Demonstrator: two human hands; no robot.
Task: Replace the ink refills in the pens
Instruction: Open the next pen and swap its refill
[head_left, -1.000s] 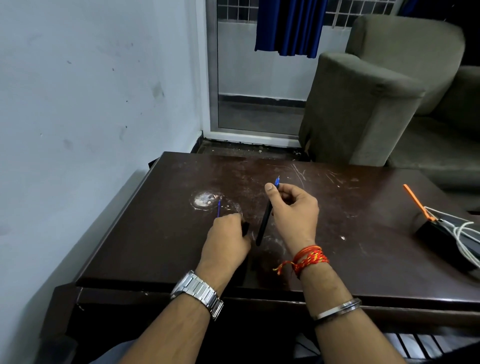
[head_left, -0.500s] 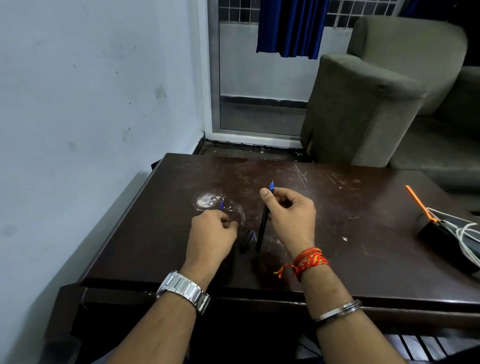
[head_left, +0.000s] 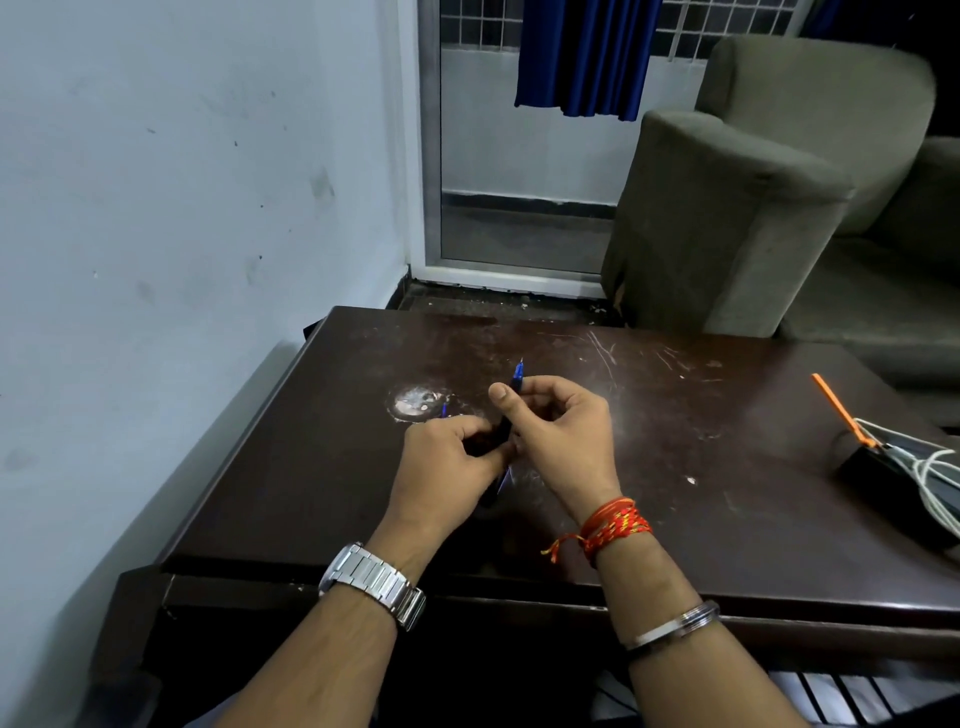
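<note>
My right hand (head_left: 558, 434) grips a dark pen (head_left: 503, 428) held almost upright over the brown table (head_left: 675, 467); its blue tip (head_left: 518, 375) sticks out above my thumb. My left hand (head_left: 447, 470) is closed against the pen's lower barrel, touching the right hand. A thin blue refill (head_left: 444, 409) pokes out above the left knuckles. The pen's bottom end is hidden behind my left hand.
A black box with white cables (head_left: 904, 470) and an orange stick (head_left: 836, 408) sits at the table's right edge. A wall runs close along the left. A grey armchair (head_left: 727, 223) stands beyond the table. A white round stain (head_left: 413, 402) marks the tabletop.
My left hand moved right and up from the table to the pen's lower part, meeting my right hand. The pen stayed nearly in place in my right hand.
</note>
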